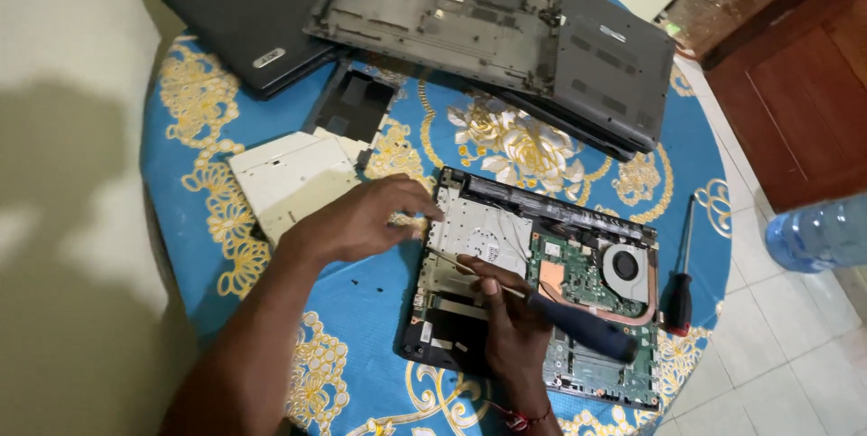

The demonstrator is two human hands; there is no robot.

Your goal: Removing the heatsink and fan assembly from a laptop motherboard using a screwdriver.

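A: What can't you make out here?

B: The tip of the screwdriver (551, 302) in the right hand (513, 317). The thin shaft runs left toward the metal plate of the opened laptop (533, 278), and I cannot tell whether it touches a screw. The dark handle lies across the green board, half in shadow.

A: And the fingers?

B: The right-hand fingers are curled and pressed together around the shaft near the handle. The left hand (366, 218) rests at the laptop's far left corner, fingers stretched out and close together, tips on the edge. What is under the palm is hidden.

A: Where is that laptop?

B: Near the right side of the round table (181, 174), on the blue and gold flowered cloth, just in front of the person.

A: Anything cut off?

B: The water bottle (822, 233) at the right edge, and the wooden cabinet (795, 66) at far right. The closed laptop (244, 12) at far left runs under the grey bottom shell (506, 21).

A: Counts?

B: Two screwdrivers: one held, one with a red and black handle (679, 292) lying to the right. One fan, one white drive (289, 179), one black cover panel (354, 106).
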